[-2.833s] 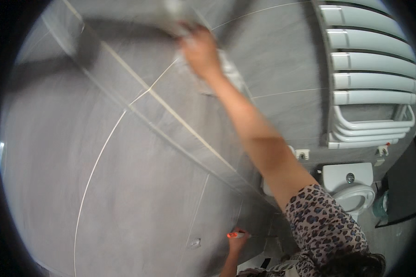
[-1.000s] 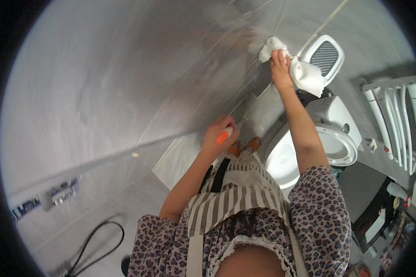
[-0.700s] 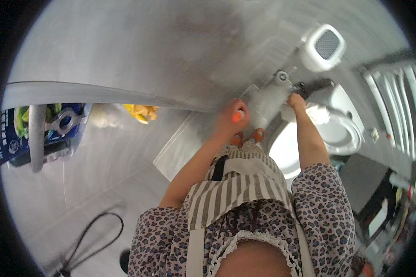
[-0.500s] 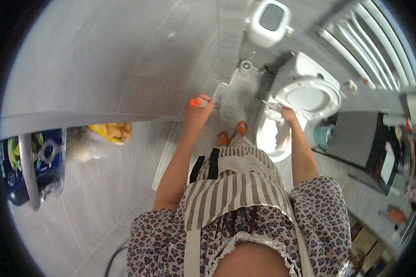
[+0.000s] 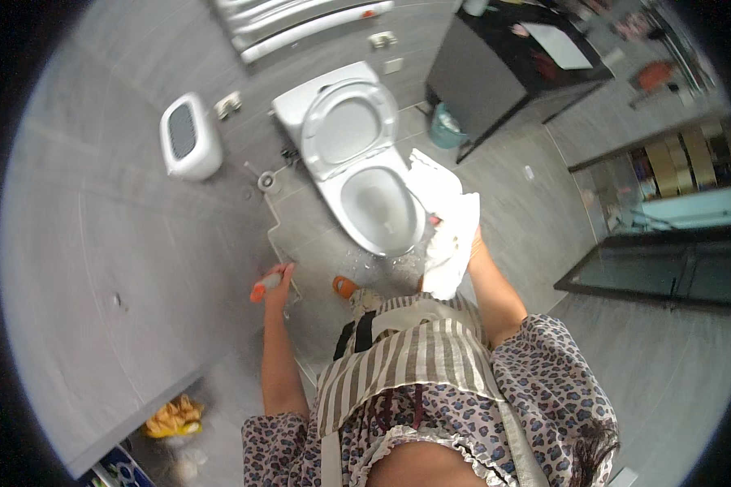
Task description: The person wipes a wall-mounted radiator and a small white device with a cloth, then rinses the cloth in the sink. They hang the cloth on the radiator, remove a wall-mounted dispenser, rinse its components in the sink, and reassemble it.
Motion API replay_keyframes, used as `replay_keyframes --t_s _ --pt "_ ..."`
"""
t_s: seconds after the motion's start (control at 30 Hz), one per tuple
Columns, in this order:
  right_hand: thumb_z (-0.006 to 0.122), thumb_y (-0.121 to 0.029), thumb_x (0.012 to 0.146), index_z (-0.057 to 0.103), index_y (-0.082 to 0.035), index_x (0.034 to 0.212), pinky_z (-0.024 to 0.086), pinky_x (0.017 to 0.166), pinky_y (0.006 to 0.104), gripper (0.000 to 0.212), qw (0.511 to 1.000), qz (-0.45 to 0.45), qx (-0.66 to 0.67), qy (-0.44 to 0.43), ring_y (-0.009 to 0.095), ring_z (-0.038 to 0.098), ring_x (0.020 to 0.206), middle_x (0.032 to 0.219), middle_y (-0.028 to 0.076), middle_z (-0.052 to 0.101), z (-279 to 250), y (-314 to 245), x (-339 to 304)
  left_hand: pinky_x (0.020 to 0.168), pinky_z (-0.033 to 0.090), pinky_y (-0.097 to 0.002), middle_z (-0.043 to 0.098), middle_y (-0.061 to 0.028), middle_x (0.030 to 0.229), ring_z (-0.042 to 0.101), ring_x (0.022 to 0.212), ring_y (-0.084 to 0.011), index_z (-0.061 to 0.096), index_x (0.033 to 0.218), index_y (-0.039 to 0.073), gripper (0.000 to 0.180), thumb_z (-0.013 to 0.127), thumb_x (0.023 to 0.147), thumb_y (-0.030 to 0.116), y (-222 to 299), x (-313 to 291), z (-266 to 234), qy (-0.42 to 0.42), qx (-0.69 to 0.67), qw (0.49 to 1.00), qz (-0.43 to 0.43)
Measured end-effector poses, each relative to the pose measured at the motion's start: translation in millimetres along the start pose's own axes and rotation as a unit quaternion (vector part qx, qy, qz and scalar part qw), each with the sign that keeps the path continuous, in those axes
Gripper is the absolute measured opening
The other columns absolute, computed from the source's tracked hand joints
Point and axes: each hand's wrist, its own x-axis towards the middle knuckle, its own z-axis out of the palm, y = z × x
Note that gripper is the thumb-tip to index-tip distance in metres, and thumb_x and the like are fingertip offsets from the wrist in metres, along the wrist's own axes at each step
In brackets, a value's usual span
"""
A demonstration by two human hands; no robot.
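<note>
My left hand [image 5: 283,273] is closed around a small white bottle with an orange top [image 5: 266,286], held low beside the grey wall. On the other side, my right hand [image 5: 475,245] grips a large white paper or cloth sheet [image 5: 453,243]; its exact material I cannot tell. The sheet hangs unfolded beside the front of a white toilet [image 5: 382,207], whose seat and lid stand raised. Part of my right hand's fingers is hidden behind the sheet. Wet-looking spots lie on the floor by the toilet's base.
A white bin-like box with a dark grille [image 5: 193,146] and a toilet brush holder [image 5: 268,182] are left of the toilet. Right of it stand a teal bucket [image 5: 447,130] and a dark cabinet [image 5: 495,73]. A towel radiator [image 5: 317,32] hangs behind.
The view has turned toward the right. My right hand has moved from over the toilet bowl to its right side, and the white sheet now hangs spread out. The bottle stays in my left hand.
</note>
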Motion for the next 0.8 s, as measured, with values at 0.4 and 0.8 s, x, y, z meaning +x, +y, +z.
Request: replay_keyframes --t_s 0.4,0.8 --pt "0.037 -0.055 0.085 0.024 -0.002 0.138 0.033 0.095 0.061 0.076 0.986 -0.063 0.123 0.093 0.045 0.044 0.113 0.134 0.027 0.036 14 -172 -132 0.059 0.044 -0.0333 0.059 -0.0098 0.058 0.055 0.055 -0.0224 0.061 0.068 -0.002 0.036 0.066 0.079 0.032 183 -43 108 0.201 0.223 0.953 0.05" --pt "0.03 -0.053 0.087 0.027 -0.006 0.139 0.031 0.099 0.0593 0.07 0.932 -0.318 0.076 0.157 0.039 0.037 0.124 0.139 0.022 0.032 -73 -323 -325 0.059 0.048 -0.0356 0.063 -0.0136 0.06 0.063 0.06 -0.027 0.068 0.067 0.001 0.031 0.065 0.079 0.03 284 -70 307 0.026 0.308 0.945 0.109"
